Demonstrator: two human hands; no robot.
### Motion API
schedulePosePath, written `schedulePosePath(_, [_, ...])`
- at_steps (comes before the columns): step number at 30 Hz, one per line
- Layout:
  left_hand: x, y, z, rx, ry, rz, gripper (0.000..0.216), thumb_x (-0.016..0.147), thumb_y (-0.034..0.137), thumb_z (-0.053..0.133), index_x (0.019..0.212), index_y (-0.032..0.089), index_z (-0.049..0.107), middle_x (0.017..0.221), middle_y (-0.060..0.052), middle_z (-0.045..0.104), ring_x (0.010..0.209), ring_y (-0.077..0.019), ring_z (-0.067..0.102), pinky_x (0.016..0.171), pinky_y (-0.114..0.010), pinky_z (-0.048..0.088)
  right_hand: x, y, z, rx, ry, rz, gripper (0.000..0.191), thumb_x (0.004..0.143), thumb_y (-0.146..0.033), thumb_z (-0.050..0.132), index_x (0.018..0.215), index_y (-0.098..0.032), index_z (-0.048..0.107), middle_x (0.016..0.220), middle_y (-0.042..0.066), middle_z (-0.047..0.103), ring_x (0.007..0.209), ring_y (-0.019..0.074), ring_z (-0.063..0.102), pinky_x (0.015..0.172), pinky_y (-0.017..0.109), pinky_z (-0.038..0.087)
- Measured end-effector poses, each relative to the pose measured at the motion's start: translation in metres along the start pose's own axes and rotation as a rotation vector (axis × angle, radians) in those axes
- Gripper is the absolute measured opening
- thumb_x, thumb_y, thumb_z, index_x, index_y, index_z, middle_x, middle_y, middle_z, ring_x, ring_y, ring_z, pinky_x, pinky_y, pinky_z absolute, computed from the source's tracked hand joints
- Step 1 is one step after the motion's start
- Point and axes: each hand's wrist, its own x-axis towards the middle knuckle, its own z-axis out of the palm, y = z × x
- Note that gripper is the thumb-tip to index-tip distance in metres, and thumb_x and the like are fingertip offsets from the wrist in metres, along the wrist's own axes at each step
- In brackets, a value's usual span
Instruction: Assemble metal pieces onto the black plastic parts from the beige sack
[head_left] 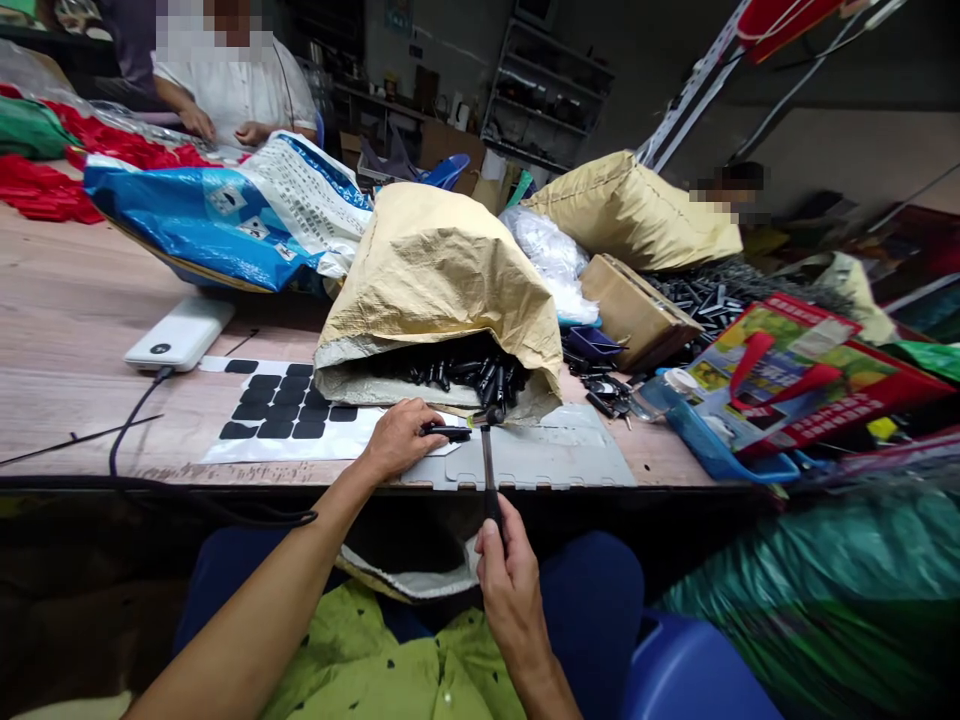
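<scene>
My left hand (399, 438) rests at the table's front edge, fingers closed on a small black plastic part (448, 432). My right hand (510, 580) is nearer my lap, gripping the handle of a thin dark hammer-like tool (488, 470) that points up. Its head sits right beside the black part. Just behind them a tan sack (439, 275) lies open on its side with several more black parts (472, 375) spilling from its mouth. A white sheet of black square pads (281, 405) lies left of my left hand. A grey mat (559, 455) lies under the tool's head.
A white power bank (180, 335) with a black cable sits at left. A blue-and-white bag (225, 215), red fabric (45, 190) and a seated person in white (236, 90) are behind. At right stand a cardboard box (637, 310), a second tan sack (637, 210) and a blue tray (720, 445).
</scene>
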Motion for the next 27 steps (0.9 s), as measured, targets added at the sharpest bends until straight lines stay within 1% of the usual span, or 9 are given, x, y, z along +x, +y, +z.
schedulePosePath(3, [0.0,0.001,-0.001,-0.016,0.008,0.0,0.02,0.083,0.033,0.074,0.1,0.023,0.073,0.093,-0.002,0.067,0.091,-0.021,0.057,0.08,-0.032,0.043,-0.002,-0.012,0.0,0.045,-0.009,-0.017,0.058,0.088,-0.052,0.066,0.139,-0.025,0.06,0.083,0.003,0.067,0.072,0.0174,0.06,0.06,0.026,0.048])
schedulePosePath(6, [0.0,0.0,0.0,-0.024,0.016,-0.002,0.018,0.082,0.033,0.075,0.097,0.023,0.072,0.093,-0.002,0.067,0.091,-0.0209,0.056,0.08,-0.032,0.043,-0.001,-0.018,0.002,0.066,0.009,-0.062,0.055,0.086,-0.051,0.068,0.135,-0.026,0.064,0.091,0.006,0.07,0.083,0.0219,0.064,0.067,0.03,0.052])
schedulePosePath(9, [0.0,0.001,0.001,-0.026,0.026,-0.013,0.017,0.081,0.031,0.075,0.096,0.024,0.073,0.092,-0.001,0.067,0.091,-0.0209,0.057,0.082,-0.032,0.043,0.001,-0.017,0.005,-0.003,0.007,-0.098,0.053,0.086,-0.053,0.068,0.132,-0.027,0.067,0.104,0.009,0.072,0.095,0.0246,0.065,0.077,0.033,0.055])
schedulePosePath(11, [0.0,0.001,0.001,-0.026,0.033,-0.02,0.016,0.081,0.03,0.076,0.096,0.024,0.073,0.091,-0.001,0.067,0.091,-0.0209,0.057,0.082,-0.032,0.043,0.001,-0.016,0.006,-0.063,-0.003,-0.112,0.051,0.088,-0.054,0.066,0.131,-0.027,0.068,0.115,0.009,0.072,0.102,0.0251,0.065,0.085,0.035,0.054])
schedulePosePath(14, [0.0,0.002,0.001,-0.031,0.027,-0.021,0.017,0.081,0.03,0.076,0.096,0.024,0.073,0.092,-0.002,0.067,0.093,-0.0211,0.057,0.082,-0.032,0.043,0.0,-0.018,0.005,-0.098,0.001,-0.124,0.051,0.09,-0.054,0.063,0.133,-0.027,0.067,0.117,0.009,0.071,0.104,0.0255,0.064,0.089,0.037,0.053])
schedulePosePath(18, [0.0,0.0,0.0,-0.058,0.013,-0.02,0.019,0.08,0.029,0.076,0.098,0.023,0.073,0.092,-0.002,0.066,0.092,-0.0211,0.057,0.083,-0.033,0.044,-0.002,-0.023,0.007,-0.086,0.004,-0.127,0.056,0.089,-0.055,0.065,0.138,-0.027,0.064,0.106,0.009,0.072,0.098,0.0255,0.064,0.083,0.036,0.054])
schedulePosePath(22, [0.001,0.0,-0.001,-0.076,0.007,-0.034,0.017,0.081,0.027,0.074,0.097,0.023,0.074,0.09,-0.002,0.065,0.092,-0.0208,0.058,0.083,-0.032,0.044,-0.002,-0.021,0.014,-0.043,-0.071,-0.087,0.054,0.087,-0.055,0.066,0.134,-0.029,0.066,0.096,0.007,0.071,0.087,0.0236,0.063,0.073,0.033,0.054])
schedulePosePath(25, [0.0,0.001,-0.001,-0.087,0.009,-0.041,0.016,0.08,0.027,0.073,0.096,0.024,0.074,0.09,-0.002,0.066,0.092,-0.0209,0.058,0.083,-0.032,0.044,0.0,-0.016,0.016,0.03,-0.097,-0.024,0.055,0.086,-0.055,0.068,0.134,-0.028,0.065,0.084,0.004,0.067,0.073,0.019,0.059,0.061,0.028,0.05])
schedulePosePath(27, [0.0,0.002,-0.002,-0.09,0.016,-0.042,0.016,0.078,0.025,0.072,0.095,0.024,0.074,0.09,-0.002,0.066,0.091,-0.0211,0.058,0.082,-0.032,0.045,0.001,-0.014,0.015,0.104,-0.091,0.034,0.059,0.086,-0.055,0.069,0.138,-0.027,0.061,0.078,0.001,0.063,0.06,0.0134,0.053,0.051,0.024,0.043])
